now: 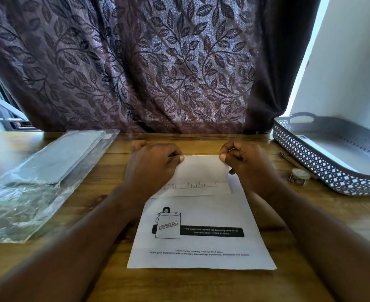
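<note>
A white printed sheet of paper (201,245) lies on the wooden table (201,284) in front of me, showing a drawing labelled "CONFIDENTIAL" and a black banner. Its far part is folded over toward me, forming a flap (201,171) with faint print showing through. My left hand (153,166) pinches the flap's left corner between thumb and fingers. My right hand (245,164) pinches the flap's right corner the same way. Both hands hold the folded edge raised a little at the far side of the sheet.
A clear plastic sleeve holding grey envelopes (49,168) lies at the left. A grey perforated tray (323,168) stands at the right, with a roll of tape (300,175) and a pen (293,161) beside it. A leaf-patterned curtain (147,62) hangs behind the table.
</note>
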`<move>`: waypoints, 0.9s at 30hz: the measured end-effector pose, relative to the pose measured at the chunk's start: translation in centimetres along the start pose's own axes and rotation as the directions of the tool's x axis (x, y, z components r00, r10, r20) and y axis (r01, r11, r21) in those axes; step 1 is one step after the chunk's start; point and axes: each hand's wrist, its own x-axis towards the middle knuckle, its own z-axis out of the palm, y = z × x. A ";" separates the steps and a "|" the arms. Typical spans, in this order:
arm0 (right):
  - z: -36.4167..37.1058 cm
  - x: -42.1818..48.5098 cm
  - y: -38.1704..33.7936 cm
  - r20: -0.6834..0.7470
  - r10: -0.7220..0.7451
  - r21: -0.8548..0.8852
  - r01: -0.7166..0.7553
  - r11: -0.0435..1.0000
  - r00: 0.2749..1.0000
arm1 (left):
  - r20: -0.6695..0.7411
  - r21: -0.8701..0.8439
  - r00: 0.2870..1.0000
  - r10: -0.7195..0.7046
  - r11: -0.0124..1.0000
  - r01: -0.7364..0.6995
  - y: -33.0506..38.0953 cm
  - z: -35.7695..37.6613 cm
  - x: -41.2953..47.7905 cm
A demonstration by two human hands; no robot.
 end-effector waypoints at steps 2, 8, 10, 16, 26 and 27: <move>-0.3 0.0 0.4 -0.023 0.038 -0.005 -0.038 0.999 0.999 | 0.004 -0.011 0.999 -0.033 0.999 0.033 -0.6 -0.2 0.1; -1.4 0.4 1.6 -0.065 0.098 0.005 -0.098 0.995 0.993 | -0.015 -0.018 0.984 -0.177 0.984 0.177 -2.5 -0.5 0.2; -1.6 0.4 1.9 -0.083 0.123 -0.001 -0.124 0.992 0.989 | -0.022 -0.036 0.974 -0.224 0.974 0.223 -2.9 -0.5 0.3; -1.8 0.3 1.8 -0.095 0.160 0.021 -0.159 0.987 0.982 | 0.054 -0.274 0.931 -0.362 0.891 0.363 -3.5 -0.4 0.9; -2.2 0.0 0.7 -0.094 0.225 0.202 -0.203 0.958 0.970 | 0.452 -0.796 0.807 -0.380 0.237 0.557 -2.0 -0.9 0.2; -2.3 0.0 0.6 -0.090 0.228 0.222 -0.204 0.954 0.969 | 0.507 -0.792 0.795 -0.332 0.183 0.582 -1.9 -0.9 0.0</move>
